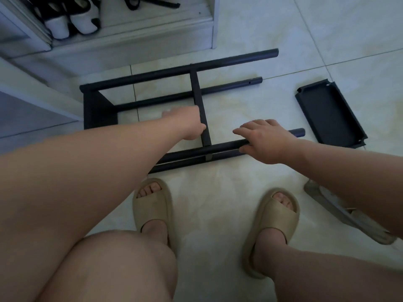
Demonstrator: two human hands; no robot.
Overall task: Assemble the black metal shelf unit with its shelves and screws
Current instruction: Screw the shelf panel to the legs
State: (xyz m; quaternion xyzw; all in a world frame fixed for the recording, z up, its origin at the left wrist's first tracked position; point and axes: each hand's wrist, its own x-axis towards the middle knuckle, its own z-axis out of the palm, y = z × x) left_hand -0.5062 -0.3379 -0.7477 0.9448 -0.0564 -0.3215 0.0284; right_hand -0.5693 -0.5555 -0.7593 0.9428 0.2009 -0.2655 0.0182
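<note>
The black shelf frame lay on its side on the tiled floor in front of my feet. One shelf was fitted at its left end and a middle shelf stood edge-on between the poles. My right hand grasped the near pole, fingers draped over the top and thumb tucked underneath. My left hand was pressed against the middle shelf, but it was blurred and I could not tell whether its fingers wrapped the edge.

The right ends of the poles were free, with nothing tying them together. I judged that lifting or twisting by one pole could splay the frame and strain the middle shelf's joints, or pop it loose if its screws were not tight. I saw no screws anywhere. The metal could also skid on the smooth tile or pinch my thumb under the pole.

The loose shelf lay well apart to the right. A swinging pole end might knock it, or strike the white cabinet just behind.
</note>
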